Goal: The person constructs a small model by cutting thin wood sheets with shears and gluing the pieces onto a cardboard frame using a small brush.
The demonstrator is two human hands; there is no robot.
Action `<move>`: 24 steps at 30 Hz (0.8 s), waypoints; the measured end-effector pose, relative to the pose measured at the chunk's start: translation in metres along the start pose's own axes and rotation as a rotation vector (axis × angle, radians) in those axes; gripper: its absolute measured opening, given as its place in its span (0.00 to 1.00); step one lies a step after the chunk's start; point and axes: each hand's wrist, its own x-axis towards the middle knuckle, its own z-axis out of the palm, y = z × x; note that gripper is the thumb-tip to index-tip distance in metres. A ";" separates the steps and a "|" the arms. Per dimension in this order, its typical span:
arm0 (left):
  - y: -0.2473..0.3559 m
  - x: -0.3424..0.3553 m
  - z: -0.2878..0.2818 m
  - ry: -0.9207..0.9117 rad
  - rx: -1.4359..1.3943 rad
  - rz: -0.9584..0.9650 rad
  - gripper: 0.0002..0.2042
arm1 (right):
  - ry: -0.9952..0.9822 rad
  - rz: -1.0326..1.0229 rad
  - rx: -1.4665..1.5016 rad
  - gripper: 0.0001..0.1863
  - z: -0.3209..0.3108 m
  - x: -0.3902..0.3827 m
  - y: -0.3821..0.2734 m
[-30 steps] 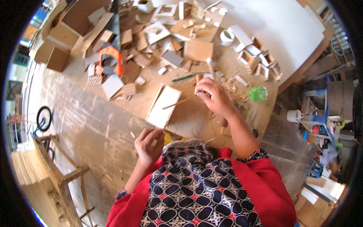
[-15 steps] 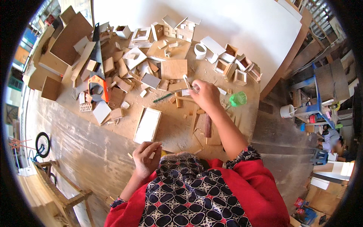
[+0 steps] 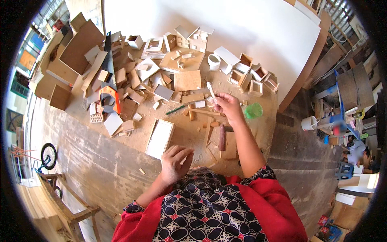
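Note:
My right hand (image 3: 226,105) pinches a slim white tool (image 3: 210,90), held upright over the bench. Just left of it lie a green rod (image 3: 175,109) and small wood strips (image 3: 199,111); a green translucent cup (image 3: 253,111) stands to its right. My left hand (image 3: 176,161) has its fingers curled near the bench's front, with their contents hidden, beside the lower right of a shallow wooden box with a white top (image 3: 160,137). Below my right hand lies a tool with a dark red handle (image 3: 222,138).
An orange-handled saw (image 3: 109,99) lies among wood offcuts and small boxes (image 3: 256,88). A large white board (image 3: 258,32) stands behind. A bicycle (image 3: 48,156) and wooden frame (image 3: 80,214) are at left. A person (image 3: 356,153) sits at the far right, near a white bucket (image 3: 308,123).
A second ago my right hand held a thin stick over the box; it then moved back to the white tool, which it now grips. My left hand has shifted right, fingers still curled.

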 end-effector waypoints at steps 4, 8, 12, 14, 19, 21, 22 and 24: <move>-0.013 0.002 -0.030 0.045 0.126 -0.067 0.14 | -0.185 0.121 -0.049 0.11 0.005 -0.049 -0.024; -0.052 -0.029 -0.064 0.120 0.171 -0.249 0.41 | -0.310 0.057 -0.250 0.12 0.025 -0.088 -0.001; -0.069 -0.068 -0.064 0.100 0.210 -0.354 0.59 | -0.305 -0.247 -0.616 0.12 0.060 -0.103 0.007; -0.071 -0.081 -0.053 0.131 0.153 -0.416 0.64 | -0.296 -0.352 -0.681 0.12 0.073 -0.104 0.002; -0.080 -0.085 -0.026 0.268 0.046 -0.419 0.62 | -0.255 -0.624 -0.944 0.11 0.083 -0.095 0.003; -0.083 -0.085 -0.020 0.273 0.011 -0.469 0.62 | -0.244 -0.715 -0.992 0.11 0.086 -0.094 0.006; -0.085 -0.086 -0.016 0.296 -0.013 -0.488 0.58 | -0.249 -0.743 -1.000 0.11 0.087 -0.094 0.008; -0.085 -0.088 -0.015 0.274 0.026 -0.510 0.55 | -0.266 -0.775 -1.014 0.11 0.088 -0.096 0.011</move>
